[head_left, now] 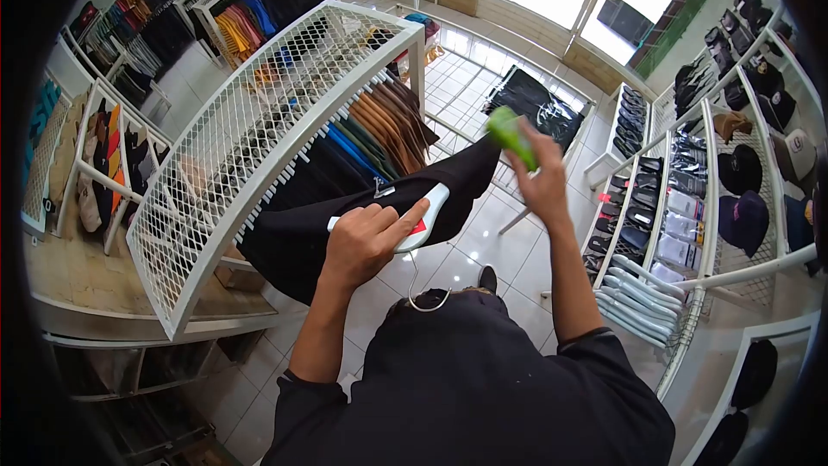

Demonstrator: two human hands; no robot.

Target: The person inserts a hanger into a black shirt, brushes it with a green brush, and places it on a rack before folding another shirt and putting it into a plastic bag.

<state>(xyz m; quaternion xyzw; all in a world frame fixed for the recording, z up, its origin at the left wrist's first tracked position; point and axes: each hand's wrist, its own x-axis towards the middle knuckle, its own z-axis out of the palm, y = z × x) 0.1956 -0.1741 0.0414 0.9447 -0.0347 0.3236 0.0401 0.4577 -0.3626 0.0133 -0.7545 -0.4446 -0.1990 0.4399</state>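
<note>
My left hand (366, 242) is closed round a white hanger (437, 204) with a red label, and its index finger lies along the hanger. The hanger's metal hook (429, 305) points down toward my body. A black shirt (302, 229) hangs on the hanger and stretches out to both sides. My right hand (541, 174) grips a bright green object (507, 134), smeared by motion, right at the raised end of the shirt. I cannot tell what kind of object it is.
Ahead to the left stands a white mesh-topped rack (285, 121) full of hung shirts (392, 121). A folded black garment (535, 108) lies on a low grid table. White hangers (638, 298) are stacked at right, by shelves of sandals (642, 207) and caps (740, 168).
</note>
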